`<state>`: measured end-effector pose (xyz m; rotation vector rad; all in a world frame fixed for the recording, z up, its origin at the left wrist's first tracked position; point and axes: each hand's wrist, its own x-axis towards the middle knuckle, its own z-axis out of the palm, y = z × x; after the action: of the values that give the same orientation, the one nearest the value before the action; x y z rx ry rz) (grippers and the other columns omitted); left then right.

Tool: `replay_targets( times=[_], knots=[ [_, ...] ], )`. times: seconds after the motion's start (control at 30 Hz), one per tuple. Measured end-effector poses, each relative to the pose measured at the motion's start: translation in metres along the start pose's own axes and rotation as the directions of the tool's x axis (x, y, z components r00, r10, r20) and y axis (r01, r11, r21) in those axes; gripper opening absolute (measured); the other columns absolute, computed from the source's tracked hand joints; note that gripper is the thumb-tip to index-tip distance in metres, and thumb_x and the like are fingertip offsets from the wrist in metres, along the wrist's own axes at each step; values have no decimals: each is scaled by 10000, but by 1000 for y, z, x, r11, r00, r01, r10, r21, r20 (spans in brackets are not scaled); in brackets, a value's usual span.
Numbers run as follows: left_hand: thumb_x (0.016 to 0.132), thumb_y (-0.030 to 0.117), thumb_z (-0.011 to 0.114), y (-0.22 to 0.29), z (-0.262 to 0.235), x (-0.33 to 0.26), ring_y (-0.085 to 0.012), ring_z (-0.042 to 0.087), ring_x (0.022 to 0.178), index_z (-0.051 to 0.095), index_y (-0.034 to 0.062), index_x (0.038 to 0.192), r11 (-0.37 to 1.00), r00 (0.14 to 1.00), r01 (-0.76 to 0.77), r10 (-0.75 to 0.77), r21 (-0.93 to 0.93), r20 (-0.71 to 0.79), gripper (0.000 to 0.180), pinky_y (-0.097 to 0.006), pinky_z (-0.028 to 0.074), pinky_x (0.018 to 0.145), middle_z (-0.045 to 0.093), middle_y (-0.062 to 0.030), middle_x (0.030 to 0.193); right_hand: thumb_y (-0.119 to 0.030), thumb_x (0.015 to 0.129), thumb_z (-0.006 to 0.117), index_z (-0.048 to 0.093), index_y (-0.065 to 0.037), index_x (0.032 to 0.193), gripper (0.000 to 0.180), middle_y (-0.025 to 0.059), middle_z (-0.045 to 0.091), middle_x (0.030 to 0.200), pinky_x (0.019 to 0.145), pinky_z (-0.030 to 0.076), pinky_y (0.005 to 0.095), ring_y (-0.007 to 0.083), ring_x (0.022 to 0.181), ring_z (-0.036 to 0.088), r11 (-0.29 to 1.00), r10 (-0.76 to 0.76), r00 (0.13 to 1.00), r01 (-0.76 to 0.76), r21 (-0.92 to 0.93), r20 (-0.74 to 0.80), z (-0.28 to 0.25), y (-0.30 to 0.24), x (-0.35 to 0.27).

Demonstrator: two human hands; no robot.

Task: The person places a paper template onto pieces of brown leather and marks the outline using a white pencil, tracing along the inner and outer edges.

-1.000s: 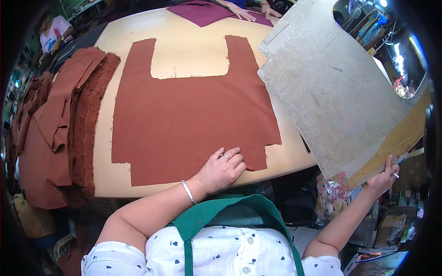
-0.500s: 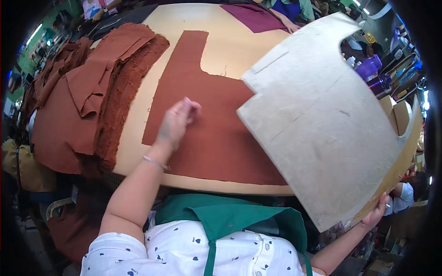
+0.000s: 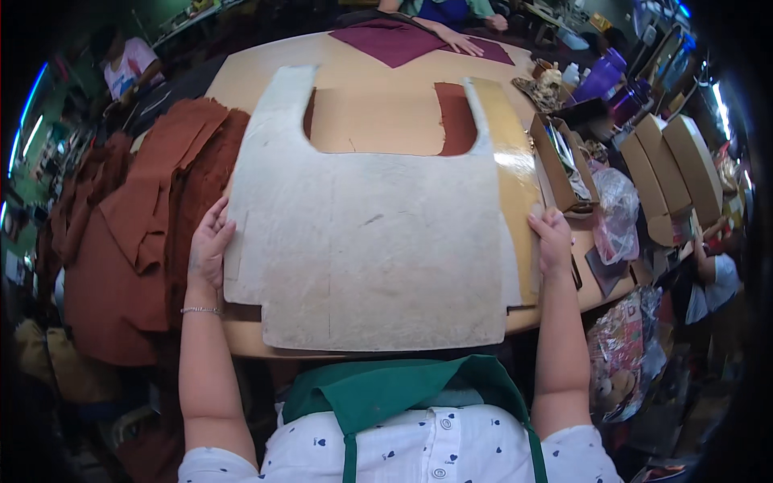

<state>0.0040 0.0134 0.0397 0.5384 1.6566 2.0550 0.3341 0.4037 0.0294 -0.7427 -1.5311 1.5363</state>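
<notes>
A large whitish pattern board with a deep U-shaped notch at its far side is held between my hands over the table. A shiny yellow-brown strip runs along its right side. My left hand pinches the board's left edge, thumb toward the top. On the opposite edge my right hand has its fingers closed. Beneath lies a piece of rust-brown cloth, mostly hidden; parts show inside the notch. The board's near edge reaches down to about the table's front edge. Whether it touches the cloth I cannot tell.
A thick stack of rust-brown cloth lies left on the table. Maroon cloth sits at the far side under a co-worker's hand. To the right are an open box, a plastic bag and purple bottles.
The board has turned and swung left from my right side to in front of me, covering most of the cloth. My left hand has left the cloth and taken the board's left edge.
</notes>
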Motion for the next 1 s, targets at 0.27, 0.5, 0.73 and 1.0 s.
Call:
replay_targets(
  times=[0.27,0.5,0.73,1.0],
  knots=[
    [787,12,605,-14,-6,23,-165,542,1006,406,-17,1259,985,992,126,-125,121,-16,512,-291,448,868,544,-115,1154,-75,747,664,351,-69,616,339,0,381,572,511,330,255,88,539,363,851,-10,1000,22,-524,24,24,29,39],
    [722,124,677,-23,4,17,-225,526,1023,449,-51,1213,711,997,-77,52,699,58,569,-305,391,904,549,-168,1116,-118,710,682,473,-12,654,241,126,534,654,544,388,331,242,578,508,599,-158,987,92,-795,-5,36,34,34],
    [712,204,709,-36,-16,10,-320,455,1091,441,-40,1233,301,979,-174,156,938,131,635,-360,360,941,479,-200,1135,-115,695,693,563,20,838,236,137,572,772,653,424,351,247,689,549,610,-238,969,201,-767,64,25,34,29],
    [694,174,701,-1,-30,-115,-308,409,1152,464,-3,1241,151,991,-132,53,980,126,622,-382,309,992,449,-160,1232,-72,651,721,389,-15,702,340,148,578,1082,774,431,336,282,838,541,727,-44,850,387,-567,525,-60,-20,-61]
  ],
)
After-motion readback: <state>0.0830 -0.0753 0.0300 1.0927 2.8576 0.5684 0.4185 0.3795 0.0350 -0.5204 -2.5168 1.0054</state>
